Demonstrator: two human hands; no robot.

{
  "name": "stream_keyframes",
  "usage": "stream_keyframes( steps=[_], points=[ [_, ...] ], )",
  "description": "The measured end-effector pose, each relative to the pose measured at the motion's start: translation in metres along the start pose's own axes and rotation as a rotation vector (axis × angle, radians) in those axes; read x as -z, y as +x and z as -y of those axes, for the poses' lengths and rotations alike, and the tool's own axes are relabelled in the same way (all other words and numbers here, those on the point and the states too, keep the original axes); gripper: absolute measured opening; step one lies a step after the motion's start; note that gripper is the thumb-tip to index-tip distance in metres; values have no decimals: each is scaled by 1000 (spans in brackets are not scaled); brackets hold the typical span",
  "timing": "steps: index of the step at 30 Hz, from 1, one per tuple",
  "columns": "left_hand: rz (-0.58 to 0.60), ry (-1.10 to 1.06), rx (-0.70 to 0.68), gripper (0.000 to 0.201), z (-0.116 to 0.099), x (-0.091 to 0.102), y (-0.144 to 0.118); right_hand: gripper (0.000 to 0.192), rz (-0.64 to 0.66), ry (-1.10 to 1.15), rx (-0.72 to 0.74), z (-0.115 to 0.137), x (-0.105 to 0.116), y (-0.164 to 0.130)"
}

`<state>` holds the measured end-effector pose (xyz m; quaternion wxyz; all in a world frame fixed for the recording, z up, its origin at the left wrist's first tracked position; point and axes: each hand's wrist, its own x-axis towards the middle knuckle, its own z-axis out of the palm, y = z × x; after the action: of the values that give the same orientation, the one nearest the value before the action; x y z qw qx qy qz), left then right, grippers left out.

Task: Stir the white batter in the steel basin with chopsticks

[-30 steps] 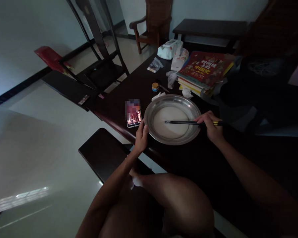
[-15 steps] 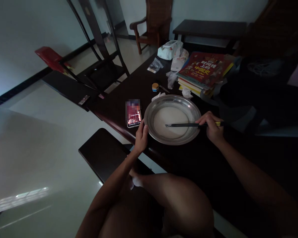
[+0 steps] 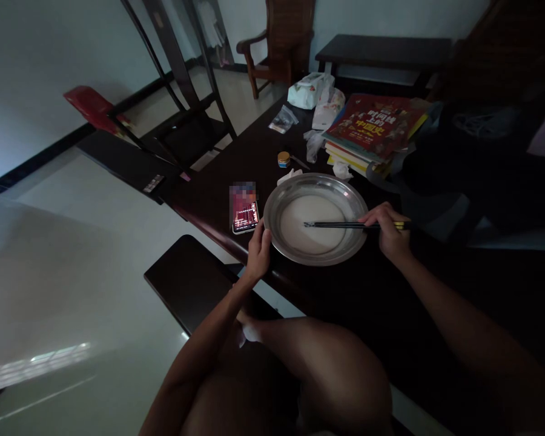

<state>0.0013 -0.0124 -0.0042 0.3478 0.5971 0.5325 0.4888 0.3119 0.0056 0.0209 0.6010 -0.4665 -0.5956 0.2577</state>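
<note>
A round metal basin (image 3: 279, 241) with a milky white liquid (image 3: 309, 239) in it stands near the table's edge. My left hand (image 3: 258, 251) grips its left rim, thumb in view and the other fingers partly hidden beyond the side. Black chopsticks (image 3: 340, 224) with yellowish bands near the top are pinched in my right hand (image 3: 389, 230), at the basin's right rim. Held close together, they reach over the basin, and their pale tips are at the liquid's middle. Just left of the basin lies a lit smartphone (image 3: 244, 209).
Behind the basin are crumpled tissues (image 3: 343, 171), a small jar (image 3: 284, 159), plastic bags (image 3: 329, 109) and a stack of books (image 3: 375, 127). A dark bench (image 3: 191, 278) stands at the table's left. Farther back are a wooden chair (image 3: 284, 45) and, in the doorway, a person (image 3: 212, 27).
The chopstick tips have shifted slightly toward the far side of the basin, my right hand moving a little with them. A person has come into view in the background doorway.
</note>
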Motion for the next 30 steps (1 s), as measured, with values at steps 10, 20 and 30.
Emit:
stream_keyframes(
  steps=[10, 20, 30],
  points=[
    [11, 2, -11, 65, -2, 0, 0, 48, -12, 24, 0, 1, 0, 0],
    [3, 4, -6, 66, -2, 0, 1, 51, -4, 1, 3, 1, 0, 0],
    [5, 7, -3, 71, -4, -1, 1, 49, 29, 21, 38, 0, 0, 0]
  ],
)
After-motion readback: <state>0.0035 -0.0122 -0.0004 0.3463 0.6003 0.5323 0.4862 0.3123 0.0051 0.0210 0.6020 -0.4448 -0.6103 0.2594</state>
